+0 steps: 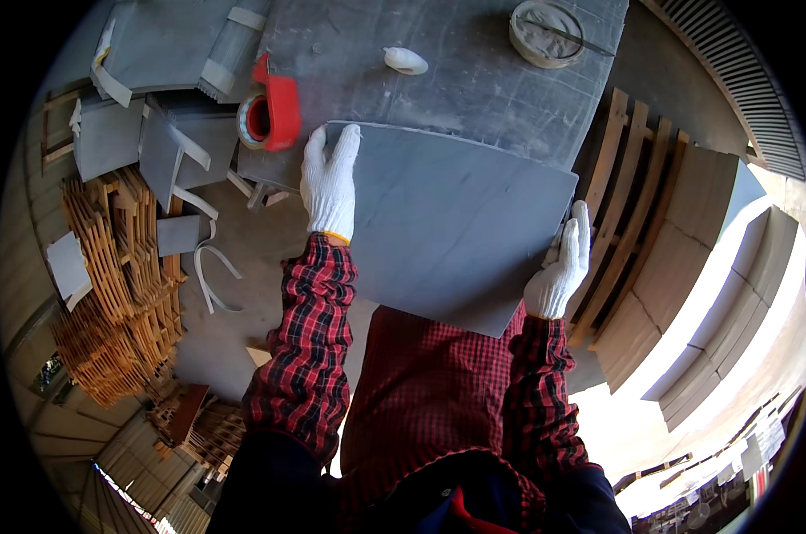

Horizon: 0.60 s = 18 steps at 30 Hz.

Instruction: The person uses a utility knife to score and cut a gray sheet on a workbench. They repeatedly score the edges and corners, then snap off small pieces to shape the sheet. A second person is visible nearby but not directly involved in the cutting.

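A flat grey stone-like slab (447, 222) is held between my two white-gloved hands, its far part over the worktable and its near corner close to my body. My left hand (330, 185) grips the slab's left edge, thumb and fingers pointing away from me. On the opposite side my right hand (560, 267) is closed along the right edge, its fingertips partly hidden by the slab. A red tape dispenser (281, 109) with a roll of tape lies just beyond my left hand.
The grey worktable (456, 98) carries a small white bottle (406, 60) and a bowl of grey paste (545, 34) with a tool across it. Wooden pallets (123, 258) are stacked at left, near loose white strips (209, 278). Pallet slats (630, 169) and stacked boxes (665, 258) stand at right.
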Motion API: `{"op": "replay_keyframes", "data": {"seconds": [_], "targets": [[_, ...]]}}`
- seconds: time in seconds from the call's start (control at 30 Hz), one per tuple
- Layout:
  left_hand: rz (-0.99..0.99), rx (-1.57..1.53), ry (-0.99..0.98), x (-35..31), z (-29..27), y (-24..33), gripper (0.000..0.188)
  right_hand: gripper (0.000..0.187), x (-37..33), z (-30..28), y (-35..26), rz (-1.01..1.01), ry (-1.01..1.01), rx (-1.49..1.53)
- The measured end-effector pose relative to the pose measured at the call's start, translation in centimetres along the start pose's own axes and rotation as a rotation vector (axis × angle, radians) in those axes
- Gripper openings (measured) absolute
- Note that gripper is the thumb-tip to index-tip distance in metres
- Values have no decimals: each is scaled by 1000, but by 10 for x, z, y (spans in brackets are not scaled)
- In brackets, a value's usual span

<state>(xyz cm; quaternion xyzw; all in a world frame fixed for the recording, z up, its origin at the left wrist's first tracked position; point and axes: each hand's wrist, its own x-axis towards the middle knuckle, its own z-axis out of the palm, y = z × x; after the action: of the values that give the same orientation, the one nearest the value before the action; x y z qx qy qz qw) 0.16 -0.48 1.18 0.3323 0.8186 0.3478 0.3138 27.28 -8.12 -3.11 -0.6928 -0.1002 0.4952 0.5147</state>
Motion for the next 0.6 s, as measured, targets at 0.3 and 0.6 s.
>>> {"op": "replay_keyframes", "data": {"seconds": [0.3, 0.6], "targets": [[-59, -422, 44, -7, -9, 7, 40, 38, -5, -17, 17, -154, -196, -111], [-69, -415, 104, -11, -2, 17, 42, 50, -2, -8, 4, 156, -106, 239]]}}
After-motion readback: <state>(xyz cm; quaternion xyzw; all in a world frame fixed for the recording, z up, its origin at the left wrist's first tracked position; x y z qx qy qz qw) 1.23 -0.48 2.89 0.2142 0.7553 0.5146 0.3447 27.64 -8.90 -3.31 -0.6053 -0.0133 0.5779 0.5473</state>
